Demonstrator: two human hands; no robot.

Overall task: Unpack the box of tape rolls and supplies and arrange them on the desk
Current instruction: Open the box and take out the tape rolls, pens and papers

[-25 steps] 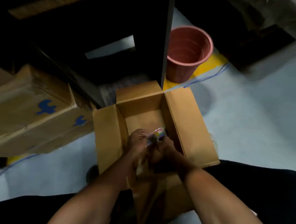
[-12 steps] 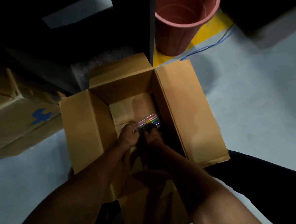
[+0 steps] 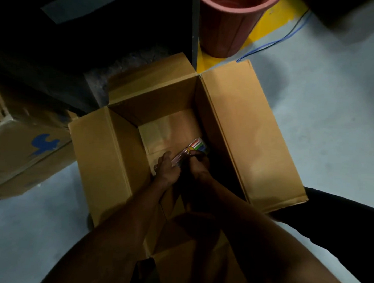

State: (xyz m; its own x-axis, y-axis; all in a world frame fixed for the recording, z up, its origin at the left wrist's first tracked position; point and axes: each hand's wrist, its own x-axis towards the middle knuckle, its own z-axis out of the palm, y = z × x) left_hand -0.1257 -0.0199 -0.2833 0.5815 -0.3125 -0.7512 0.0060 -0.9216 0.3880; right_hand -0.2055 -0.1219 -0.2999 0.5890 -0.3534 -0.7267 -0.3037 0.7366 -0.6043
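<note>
Open cardboard box (image 3: 243, 131), brown, standing on a pale floor (image 3: 327, 119); all four flaps folded outward, the right flap broad and lit, the left flap in half shadow. Contents visible: a flat brown paper or card layer (image 3: 169, 131) across the bottom, and one slim clear-wrapped packet (image 3: 192, 151) showing red, green, blue and yellow stripes at its far end. What the packet holds cannot be told; it lies deep in the box, near the right wall, roughly midway between the far and near walls.

Left hand (image 3: 165, 168): reached down into the box from the near edge, forearm angled up and to the right, fingers curled closed about the packet's near end.

Right hand (image 3: 198, 167): reached in alongside, in deep shadow, fingers bent over the packet's right side just beside the left hand; it appears to grip the packet, though how firmly cannot be told.

Packet orientation: long axis diagonal, near end low-left at the hands, striped end pointing toward the far right corner of the box.

Surroundings: second cardboard box (image 3: 17, 144) with blue mark, to the left on the floor, apart from the open one. Reddish-pink bucket (image 3: 228, 28) beyond the far right corner, on a yellow floor marking (image 3: 269, 26). Blue cable (image 3: 273, 43) trailing beside it. Dark upright post (image 3: 194, 26) at the far edge.
</note>
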